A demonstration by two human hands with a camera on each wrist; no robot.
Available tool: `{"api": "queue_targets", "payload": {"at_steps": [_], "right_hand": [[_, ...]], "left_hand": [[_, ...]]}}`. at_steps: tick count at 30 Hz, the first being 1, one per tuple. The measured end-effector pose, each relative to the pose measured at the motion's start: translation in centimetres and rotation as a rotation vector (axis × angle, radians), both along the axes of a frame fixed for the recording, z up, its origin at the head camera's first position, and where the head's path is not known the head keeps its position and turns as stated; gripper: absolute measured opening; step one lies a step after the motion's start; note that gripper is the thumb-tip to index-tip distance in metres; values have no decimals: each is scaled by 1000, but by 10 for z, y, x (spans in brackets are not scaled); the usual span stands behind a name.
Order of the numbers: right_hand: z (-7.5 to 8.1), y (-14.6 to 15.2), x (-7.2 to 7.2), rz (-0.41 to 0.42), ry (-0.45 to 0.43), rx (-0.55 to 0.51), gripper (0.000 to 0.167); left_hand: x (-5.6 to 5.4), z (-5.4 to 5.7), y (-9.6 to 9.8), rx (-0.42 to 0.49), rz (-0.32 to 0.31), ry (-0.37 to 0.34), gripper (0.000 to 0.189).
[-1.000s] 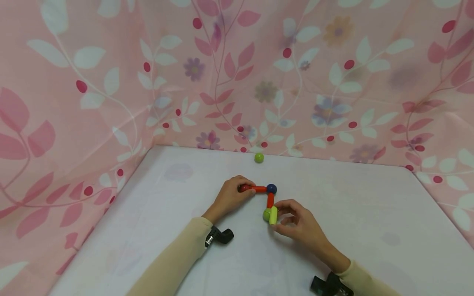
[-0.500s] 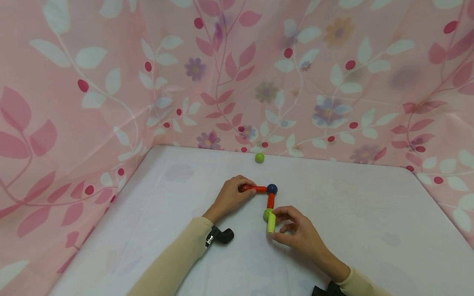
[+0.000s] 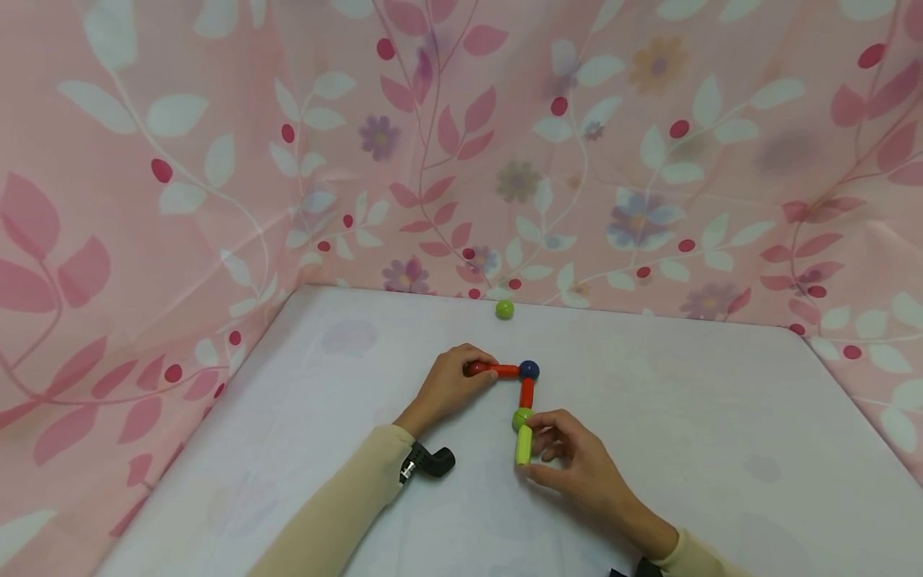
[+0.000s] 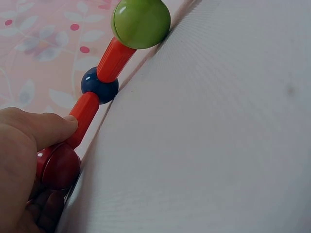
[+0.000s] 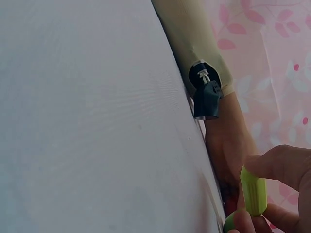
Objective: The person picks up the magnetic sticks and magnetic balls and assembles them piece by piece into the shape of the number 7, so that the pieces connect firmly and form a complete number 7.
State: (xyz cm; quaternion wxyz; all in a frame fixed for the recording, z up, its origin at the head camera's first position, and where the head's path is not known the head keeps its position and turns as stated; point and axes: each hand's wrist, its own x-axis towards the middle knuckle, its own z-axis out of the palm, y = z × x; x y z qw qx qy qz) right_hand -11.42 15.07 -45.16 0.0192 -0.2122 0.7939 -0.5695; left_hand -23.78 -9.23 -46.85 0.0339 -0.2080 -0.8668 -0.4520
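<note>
On the white table my left hand grips the dark red ball and the near end of a red rod, thumb along the rod. That rod meets a blue ball. From it a second red rod runs toward me to a green ball. My right hand pinches a yellow-green rod between thumb and fingers. The rod's far end meets the green ball, in line with the second red rod. In the right wrist view, fingers hide most of the green ball.
A loose green ball lies near the table's back edge. The white table is bordered by pink floral cloth. Black wrist camera mounts stick out from the sleeves.
My right hand has drawn the yellow-green rod toward me and slightly left, swinging it from beside the green ball to its near side. My left hand and the joined pieces have stayed put.
</note>
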Motion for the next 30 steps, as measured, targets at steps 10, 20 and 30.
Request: {"api": "queue_targets", "payload": {"at_steps": [10,20,30], "right_hand": [[-3,-3,3,-57,21,62,53],[-6,-4,6,-75,70,97,55],[-6,-4,8,-66,116,85,53]], "left_hand": [[-2,0,1,8,-4,17,18],[1,-2,1,3,4,-3,19],[0,-3,1,-8,12,-2,19]]}}
